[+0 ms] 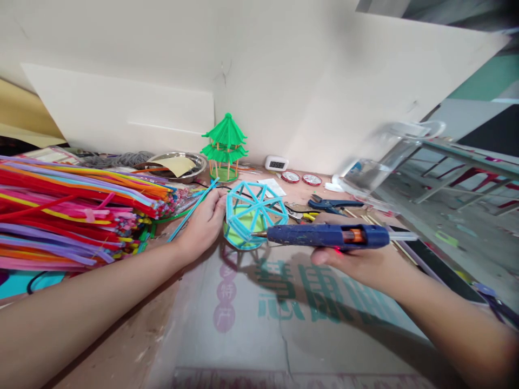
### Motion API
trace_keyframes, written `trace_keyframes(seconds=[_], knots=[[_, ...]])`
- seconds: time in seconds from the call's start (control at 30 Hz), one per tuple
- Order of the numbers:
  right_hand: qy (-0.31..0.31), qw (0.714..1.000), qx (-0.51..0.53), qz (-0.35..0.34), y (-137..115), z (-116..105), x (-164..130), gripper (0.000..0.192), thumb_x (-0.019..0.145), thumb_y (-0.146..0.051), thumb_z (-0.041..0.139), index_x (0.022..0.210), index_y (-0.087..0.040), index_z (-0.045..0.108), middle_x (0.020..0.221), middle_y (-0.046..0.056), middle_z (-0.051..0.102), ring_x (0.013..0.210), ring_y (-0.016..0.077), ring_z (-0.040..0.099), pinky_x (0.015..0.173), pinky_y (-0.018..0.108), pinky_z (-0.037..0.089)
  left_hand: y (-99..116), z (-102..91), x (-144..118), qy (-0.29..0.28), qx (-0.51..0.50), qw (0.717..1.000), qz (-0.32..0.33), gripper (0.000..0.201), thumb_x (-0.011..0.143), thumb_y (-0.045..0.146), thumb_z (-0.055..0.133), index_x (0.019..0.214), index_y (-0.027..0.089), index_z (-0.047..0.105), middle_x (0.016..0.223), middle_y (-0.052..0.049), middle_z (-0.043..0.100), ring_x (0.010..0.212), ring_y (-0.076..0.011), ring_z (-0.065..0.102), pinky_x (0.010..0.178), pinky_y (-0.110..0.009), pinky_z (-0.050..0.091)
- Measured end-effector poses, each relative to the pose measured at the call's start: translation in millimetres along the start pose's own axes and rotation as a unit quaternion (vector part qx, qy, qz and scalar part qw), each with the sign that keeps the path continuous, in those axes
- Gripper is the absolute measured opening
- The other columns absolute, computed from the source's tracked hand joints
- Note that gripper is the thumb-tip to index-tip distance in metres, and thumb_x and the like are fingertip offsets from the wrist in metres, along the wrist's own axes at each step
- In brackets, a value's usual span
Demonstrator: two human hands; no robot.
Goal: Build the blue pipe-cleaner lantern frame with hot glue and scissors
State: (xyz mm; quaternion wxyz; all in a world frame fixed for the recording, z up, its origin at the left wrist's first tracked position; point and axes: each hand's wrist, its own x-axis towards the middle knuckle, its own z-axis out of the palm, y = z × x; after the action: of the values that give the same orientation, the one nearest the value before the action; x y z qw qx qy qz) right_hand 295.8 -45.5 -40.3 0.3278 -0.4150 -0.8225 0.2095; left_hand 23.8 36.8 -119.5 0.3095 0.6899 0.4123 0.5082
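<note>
My left hand (206, 219) grips the left edge of a light-blue, wheel-like pipe-cleaner frame (259, 202). The frame has spokes meeting in the middle and a green round base showing through it. A dark-blue hot glue gun (320, 236) is in my right hand (348, 259), with its nozzle at the lower rim of the frame; whether it touches cannot be told. A clear glue stick (405, 236) pokes out of the gun's back end. Loose light-blue pipe cleaners (192, 210) lie beside my left hand.
Bundles of coloured pipe cleaners (68, 213) fill the left. Behind stand a green two-roofed pagoda model (227, 143), a metal bowl (198, 168) and a digital timer (277, 163). Blue-handled pliers (334, 204) and a clear plastic jug (373, 162) are right. Printed cardboard (243, 351) covers the front.
</note>
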Motion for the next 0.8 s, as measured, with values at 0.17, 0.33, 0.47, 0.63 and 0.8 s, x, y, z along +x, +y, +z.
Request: trace_keyframes(seconds=[0.17, 0.33, 0.47, 0.63, 0.8], knots=[[0.008, 0.999, 0.038, -0.016, -10, -1, 5, 0.051, 0.087, -0.074, 0.066, 0.072, -0.025, 0.058, 0.059, -0.004, 0.061, 0.052, 0.015, 0.059, 0.046, 0.026, 0.049, -1, -0.3, 1, 0.0, -0.001, 1.0, 0.021, 0.022, 0.104, 0.04, 0.043, 0.097, 0.022, 0.053, 0.099, -0.002, 0.062, 0.096, -0.0196, 0.059, 0.092, -0.03, 0.048], [-0.018, 0.999, 0.017, -0.028, -13, -4, 8, 0.051, 0.09, -0.072, 0.063, 0.071, -0.026, 0.054, 0.057, -0.004, 0.056, 0.05, 0.0142, 0.053, 0.046, 0.026, 0.046, -3, -0.3, 1, -0.001, -0.001, 1.0, 0.018, 0.023, 0.105, 0.041, 0.044, 0.1, 0.022, 0.056, 0.1, -0.003, 0.064, 0.098, -0.0206, 0.061, 0.092, -0.032, 0.049], [-0.004, 0.999, 0.017, -0.036, -10, -7, 6, 0.049, 0.09, -0.07, 0.066, 0.073, -0.025, 0.057, 0.06, -0.004, 0.058, 0.051, 0.013, 0.053, 0.046, 0.025, 0.045, -2, -0.4, 1, -0.003, -0.003, 1.0, 0.012, 0.025, 0.105, 0.043, 0.044, 0.102, 0.021, 0.058, 0.101, -0.003, 0.065, 0.099, -0.0211, 0.062, 0.093, -0.033, 0.05], [-0.023, 0.998, -0.014, -0.053, -10, -13, 6, 0.049, 0.087, -0.068, 0.071, 0.07, -0.023, 0.063, 0.058, -0.003, 0.061, 0.049, 0.0122, 0.055, 0.044, 0.024, 0.042, -1, -0.6, 1, -0.005, -0.005, 1.0, 0.02, 0.023, 0.105, 0.04, 0.046, 0.1, 0.021, 0.058, 0.098, -0.002, 0.064, 0.098, -0.0204, 0.062, 0.094, -0.033, 0.05], [-0.029, 0.996, 0.06, -0.064, 4, -25, 4, 0.036, 0.096, -0.059, 0.066, 0.094, -0.026, 0.078, 0.086, 0.004, 0.078, 0.069, 0.0176, 0.073, 0.063, 0.028, 0.059, 0, -1.7, -1, -0.004, -0.027, 1.0, 0.005, 0.02, 0.104, 0.038, 0.05, 0.103, 0.021, 0.059, 0.103, -0.004, 0.066, 0.099, -0.0223, 0.062, 0.094, -0.035, 0.049]])
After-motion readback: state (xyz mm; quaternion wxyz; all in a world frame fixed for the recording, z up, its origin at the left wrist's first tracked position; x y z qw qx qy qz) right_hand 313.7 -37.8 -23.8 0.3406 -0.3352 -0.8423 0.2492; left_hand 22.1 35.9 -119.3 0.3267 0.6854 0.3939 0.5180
